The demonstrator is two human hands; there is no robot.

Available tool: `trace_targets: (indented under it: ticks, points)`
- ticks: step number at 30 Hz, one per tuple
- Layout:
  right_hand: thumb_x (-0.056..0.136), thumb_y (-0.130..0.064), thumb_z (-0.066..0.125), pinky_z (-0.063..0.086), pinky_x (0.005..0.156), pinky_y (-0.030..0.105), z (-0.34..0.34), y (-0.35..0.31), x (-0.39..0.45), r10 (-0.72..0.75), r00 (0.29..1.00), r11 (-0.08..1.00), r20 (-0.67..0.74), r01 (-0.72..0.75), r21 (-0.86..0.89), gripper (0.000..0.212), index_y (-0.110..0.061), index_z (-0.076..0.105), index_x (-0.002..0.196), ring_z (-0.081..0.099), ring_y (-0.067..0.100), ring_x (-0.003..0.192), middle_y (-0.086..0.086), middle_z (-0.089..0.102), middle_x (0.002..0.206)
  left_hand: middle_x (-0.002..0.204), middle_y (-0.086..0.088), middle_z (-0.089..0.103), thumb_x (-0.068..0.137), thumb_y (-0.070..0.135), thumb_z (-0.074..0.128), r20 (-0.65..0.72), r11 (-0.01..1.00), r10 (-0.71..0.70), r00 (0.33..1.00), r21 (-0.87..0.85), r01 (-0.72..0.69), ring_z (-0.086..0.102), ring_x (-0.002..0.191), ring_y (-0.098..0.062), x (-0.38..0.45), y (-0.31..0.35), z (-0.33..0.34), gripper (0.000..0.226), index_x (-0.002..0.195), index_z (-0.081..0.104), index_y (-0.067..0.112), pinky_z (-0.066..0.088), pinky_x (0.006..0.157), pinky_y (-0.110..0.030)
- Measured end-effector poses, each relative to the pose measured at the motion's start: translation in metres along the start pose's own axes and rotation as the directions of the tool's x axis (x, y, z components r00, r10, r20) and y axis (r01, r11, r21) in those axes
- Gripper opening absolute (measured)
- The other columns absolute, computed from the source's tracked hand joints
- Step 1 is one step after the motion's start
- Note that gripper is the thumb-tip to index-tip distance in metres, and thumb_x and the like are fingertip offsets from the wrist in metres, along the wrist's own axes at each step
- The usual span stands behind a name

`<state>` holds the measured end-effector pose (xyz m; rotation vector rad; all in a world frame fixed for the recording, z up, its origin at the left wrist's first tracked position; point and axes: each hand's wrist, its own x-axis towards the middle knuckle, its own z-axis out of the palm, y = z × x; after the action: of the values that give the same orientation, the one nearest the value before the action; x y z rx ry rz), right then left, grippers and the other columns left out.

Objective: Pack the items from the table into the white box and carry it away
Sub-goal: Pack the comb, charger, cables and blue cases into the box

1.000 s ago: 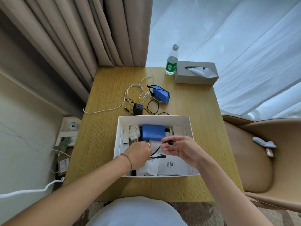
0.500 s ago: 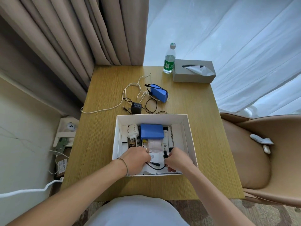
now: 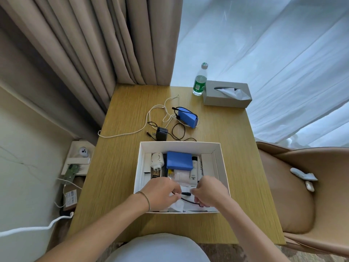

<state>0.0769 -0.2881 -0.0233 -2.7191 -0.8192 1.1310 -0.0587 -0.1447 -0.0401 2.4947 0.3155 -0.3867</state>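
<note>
We found the open white cardboard box [image 3: 222, 163] sitting on the light wooden table [image 3: 120, 167], near its front edge. Both hands were down inside the box's near end. The left hand [image 3: 160, 193] had its fingers curled, pinching one end of a thin black cable with a barrel plug [image 3: 186, 194]. The right hand [image 3: 209, 191] was curled too and gripped the cable's other end, so the wire sagged in a short loop between them, above white paper sheets [image 3: 177, 206].

Farther back in the box lay a blue rectangular battery pack [image 3: 179, 160], with a white plug adapter [image 3: 157, 160] just left of it and a white tube with a black cap [image 3: 194, 170] to its right.

Still out on the table behind the box: a second blue pack [image 3: 188, 117], a black charger block [image 3: 161, 133] and a tangled white cord [image 3: 151, 118]. At the far edge stood a green-labelled plastic water bottle [image 3: 199, 82] beside a grey tissue box [image 3: 226, 96].
</note>
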Motion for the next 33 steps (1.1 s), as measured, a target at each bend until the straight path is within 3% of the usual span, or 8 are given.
trace_targets:
  ticks: [4, 11, 15, 18, 21, 27, 30, 33]
  points:
    - [0.097, -0.032, 0.06, 0.049, 0.049, 0.024, -0.022, -0.009, -0.003, -0.118, 0.987, 0.984, -0.111, 0.131, 0.119, 0.031, -0.016, 0.076, 0.076, 0.053, 0.005, 0.043, 0.003, 0.073, 0.063, 0.101, 0.016, 0.069, 0.098, 0.04, 0.055, -0.234, 0.995, -0.031, 0.972, -0.1, 0.008, 0.058, 0.089, 0.001, -0.004, 0.001, -0.016, 0.022, 0.11, 0.071, 0.032, 0.055, 0.083, -0.025]
    - [0.096, -0.02, 0.055, 0.036, 0.05, 0.015, -0.055, -0.048, 0.015, -0.137, 0.916, 0.913, -0.376, 0.264, 0.311, 0.019, -0.027, 0.072, 0.101, 0.056, 0.002, 0.055, -0.013, 0.065, 0.076, 0.087, 0.014, 0.065, 0.095, 0.026, 0.056, -0.527, 0.97, -0.219, 0.821, -0.207, 0.126, 0.059, 0.079, 0.0, 0.014, -0.026, -0.078, 0.016, 0.095, 0.071, 0.03, 0.053, 0.066, -0.023]
    - [0.098, -0.02, 0.054, 0.046, 0.059, 0.021, -0.07, -0.078, 0.032, -0.162, 0.895, 0.887, -0.415, 0.317, 0.337, 0.021, -0.026, 0.072, 0.107, 0.059, 0.003, 0.067, -0.015, 0.064, 0.089, 0.085, 0.013, 0.069, 0.094, 0.02, 0.057, -0.477, 0.912, -0.393, 0.786, -0.314, 0.265, 0.065, 0.081, -0.005, 0.032, -0.054, -0.109, 0.018, 0.089, 0.072, 0.029, 0.058, 0.069, -0.03]
    - [0.098, -0.02, 0.055, 0.054, 0.065, 0.022, -0.079, -0.096, 0.045, -0.18, 0.884, 0.87, -0.431, 0.348, 0.35, 0.02, -0.023, 0.074, 0.105, 0.063, 0.003, 0.073, -0.017, 0.064, 0.086, 0.084, 0.012, 0.07, 0.093, 0.016, 0.059, -0.417, 0.85, -0.504, 0.757, -0.393, 0.35, 0.066, 0.078, -0.01, 0.049, -0.079, -0.125, 0.022, 0.083, 0.071, 0.031, 0.06, 0.074, -0.036]
    - [0.098, -0.019, 0.055, 0.061, 0.075, 0.034, -0.084, -0.108, 0.058, -0.182, 0.888, 0.87, -0.422, 0.345, 0.352, 0.021, -0.024, 0.075, 0.103, 0.068, 0.011, 0.079, -0.015, 0.067, 0.082, 0.093, 0.009, 0.071, 0.091, 0.013, 0.062, -0.357, 0.813, -0.55, 0.755, -0.434, 0.388, 0.066, 0.086, -0.011, 0.067, -0.105, -0.132, 0.022, 0.083, 0.071, 0.031, 0.058, 0.079, -0.033]
    - [0.096, -0.019, 0.056, 0.058, 0.07, 0.027, -0.08, -0.115, 0.085, -0.128, 0.904, 0.879, -0.409, 0.294, 0.375, 0.022, -0.026, 0.076, 0.101, 0.065, 0.003, 0.078, -0.012, 0.072, 0.092, 0.092, 0.01, 0.067, 0.081, 0.007, 0.074, -0.181, 0.805, -0.499, 0.847, -0.459, 0.376, 0.065, 0.09, -0.011, 0.106, -0.144, -0.124, 0.032, 0.1, 0.067, 0.032, 0.05, 0.073, -0.021]
    - [0.095, -0.018, 0.058, 0.049, 0.065, 0.018, -0.075, -0.116, 0.093, -0.089, 0.912, 0.867, -0.401, 0.27, 0.42, 0.022, -0.028, 0.077, 0.097, 0.063, -0.001, 0.081, -0.01, 0.073, 0.095, 0.097, 0.01, 0.063, 0.075, 0.015, 0.082, -0.113, 0.824, -0.449, 0.887, -0.436, 0.361, 0.063, 0.091, -0.012, 0.124, -0.158, -0.118, 0.049, 0.119, 0.063, 0.028, 0.047, 0.074, -0.021]
    - [0.094, -0.017, 0.059, 0.048, 0.065, 0.019, -0.071, -0.115, 0.096, -0.049, 0.921, 0.847, -0.385, 0.243, 0.472, 0.021, -0.03, 0.076, 0.093, 0.064, 0.001, 0.082, -0.012, 0.072, 0.09, 0.103, 0.011, 0.062, 0.071, 0.03, 0.086, -0.085, 0.865, -0.38, 0.921, -0.386, 0.321, 0.06, 0.09, -0.008, 0.139, -0.166, -0.114, 0.058, 0.123, 0.06, 0.036, 0.05, 0.075, -0.025]
